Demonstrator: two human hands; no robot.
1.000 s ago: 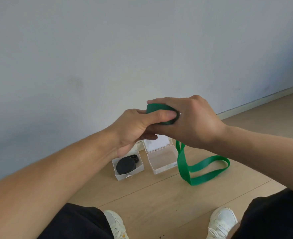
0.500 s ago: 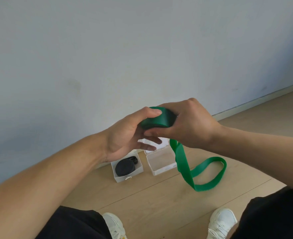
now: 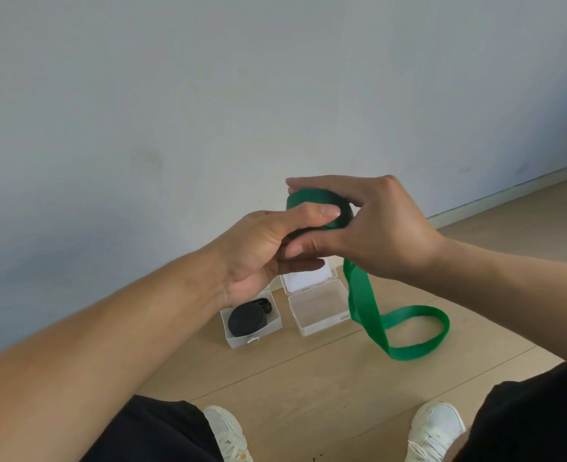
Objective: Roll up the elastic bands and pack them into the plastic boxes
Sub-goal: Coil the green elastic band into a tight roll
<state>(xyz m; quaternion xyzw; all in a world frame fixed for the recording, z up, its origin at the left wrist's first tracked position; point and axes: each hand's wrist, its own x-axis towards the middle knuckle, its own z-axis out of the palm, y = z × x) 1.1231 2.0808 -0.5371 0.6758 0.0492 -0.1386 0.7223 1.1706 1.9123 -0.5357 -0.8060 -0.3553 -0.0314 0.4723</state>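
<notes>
So, nearest to the camera are the person's dark trousers (image 3: pixel 148 431) and two white shoes (image 3: pixel 228 435), w/ the knees apart. I think this is to leave the wooden floor (image 3: pixel 308 388) free between them as work space.

Above it, both hands are raised in front of the chest. The left hand (image 3: pixel 258 255) has its grip closed around the green band roll (image 3: pixel 318 208): thumb lies flat over the top edge, fingers curl below, prob. to stop the coil from springing open. The right hand (image 3: pixel 385 228) also has its grip closed on the roll; fingers reach over the far side and thumb presses from the near side, approx. as one does to turn the coil and wind more on.

From the roll, the unrolled tail of the green band (image 3: pixel 412 328) hangs down and its loop rests on the floor, to the right of the boxes. It hangs free, so it can feed into the roll w/o twisting, I believe. Rolling is only partly done.

Farther, two clear plastic boxes stand side by side near the wall (image 3: pixel 208 95). The left box (image 3: pixel 272 325) already holds a black rolled band (image 3: pixel 246 323). The right box (image 3: pixel 318 311) is open, lid (image 3: pixel 305 278) back toward the wall, nothing seen inside; likely it waits for the green roll.
</notes>
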